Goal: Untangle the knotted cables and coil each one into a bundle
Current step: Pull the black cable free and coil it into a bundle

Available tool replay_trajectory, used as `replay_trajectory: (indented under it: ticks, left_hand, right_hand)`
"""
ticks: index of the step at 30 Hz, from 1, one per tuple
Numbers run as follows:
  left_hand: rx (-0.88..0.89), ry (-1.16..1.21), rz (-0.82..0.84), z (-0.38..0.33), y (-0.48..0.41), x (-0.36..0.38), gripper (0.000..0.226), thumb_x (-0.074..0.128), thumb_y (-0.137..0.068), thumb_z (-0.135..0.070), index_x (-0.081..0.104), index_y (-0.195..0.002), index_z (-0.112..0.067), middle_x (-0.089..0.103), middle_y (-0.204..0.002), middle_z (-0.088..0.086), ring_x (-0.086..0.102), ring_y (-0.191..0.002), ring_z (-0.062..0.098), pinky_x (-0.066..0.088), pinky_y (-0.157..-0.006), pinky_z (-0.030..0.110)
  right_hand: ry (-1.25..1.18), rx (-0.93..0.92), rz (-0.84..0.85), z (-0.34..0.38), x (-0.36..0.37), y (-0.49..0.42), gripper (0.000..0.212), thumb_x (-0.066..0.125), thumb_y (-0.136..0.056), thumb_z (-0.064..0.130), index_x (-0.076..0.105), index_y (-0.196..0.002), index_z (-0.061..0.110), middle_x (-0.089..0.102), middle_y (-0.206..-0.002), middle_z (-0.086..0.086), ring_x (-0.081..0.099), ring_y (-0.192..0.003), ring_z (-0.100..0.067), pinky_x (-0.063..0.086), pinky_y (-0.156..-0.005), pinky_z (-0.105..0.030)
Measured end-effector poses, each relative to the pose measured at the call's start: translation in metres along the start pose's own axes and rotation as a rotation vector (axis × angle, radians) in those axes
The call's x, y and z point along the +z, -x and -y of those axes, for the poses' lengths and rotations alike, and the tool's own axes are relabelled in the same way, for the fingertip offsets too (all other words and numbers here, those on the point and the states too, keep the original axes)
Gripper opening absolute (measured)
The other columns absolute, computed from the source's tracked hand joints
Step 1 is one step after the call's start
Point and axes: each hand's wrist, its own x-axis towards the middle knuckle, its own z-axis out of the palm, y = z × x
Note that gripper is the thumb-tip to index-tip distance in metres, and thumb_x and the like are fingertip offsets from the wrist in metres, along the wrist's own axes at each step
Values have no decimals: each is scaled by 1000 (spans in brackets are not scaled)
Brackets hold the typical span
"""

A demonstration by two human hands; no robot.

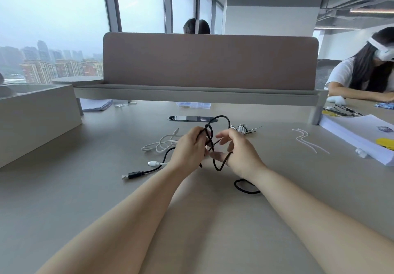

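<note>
Head view: the black cable point(226, 120) looks light, limp and matte, probably not slippery; best taken just beside the knot, not by its USB plug point(133, 175). It loops just above the tabletop point(85, 188), centre. The left hand point(190, 148) grips crossed strands; the right hand point(242, 153) hooks a loop at the thumb. A white cable point(162, 146) lies left

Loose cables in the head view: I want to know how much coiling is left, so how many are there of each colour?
Black cable: 1
White cable: 1
Total: 2
</note>
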Motion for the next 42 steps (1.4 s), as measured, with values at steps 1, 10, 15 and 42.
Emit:
replay_trajectory:
  ticks: [1, 10, 15, 42]
  left_hand:
    - [5, -22, 11, 0, 0, 0, 21, 36, -100, -17, 56, -92, -18, 65, -86, 5, 61, -77, 23, 48, -68, 32]
    - [187, -431, 171, -4, 7, 0, 27, 35, -102, -31, 41, -77, -28, 51, -81, -4, 50, -84, 25, 38, -70, 37]
    - [77, -416, 122, -6, 6, -2, 17, 33, -101, -23, 43, -89, -31, 51, -81, -13, 44, -80, 18, 29, -65, 32]
    - [35, -274, 61, 8, -5, -3, 18, 46, -94, -32, 57, -80, -35, 61, -73, -9, 55, -75, 19, 47, -74, 37]
  right_hand:
    - [-30, -22, -1, 1, 1, 1, 37, 79, -76, 28, 59, -107, 24, 55, -91, 13, 47, -74, -4, 40, -72, -20]
    - [-271, 28, -41, 6, -4, 0, 11, 59, -90, 12, 62, -81, 14, 62, -73, 4, 55, -68, -5, 43, -67, -13]
    - [-596, 165, 165, 21, -16, -2, 3, 54, -62, 17, 52, -64, 17, 50, -65, 8, 45, -67, -5, 34, -69, -22]
    - [-775, 217, 415, 14, -19, -1, 24, 61, -52, 19, 59, -75, 13, 56, -81, -4, 45, -80, -17, 31, -70, -28]
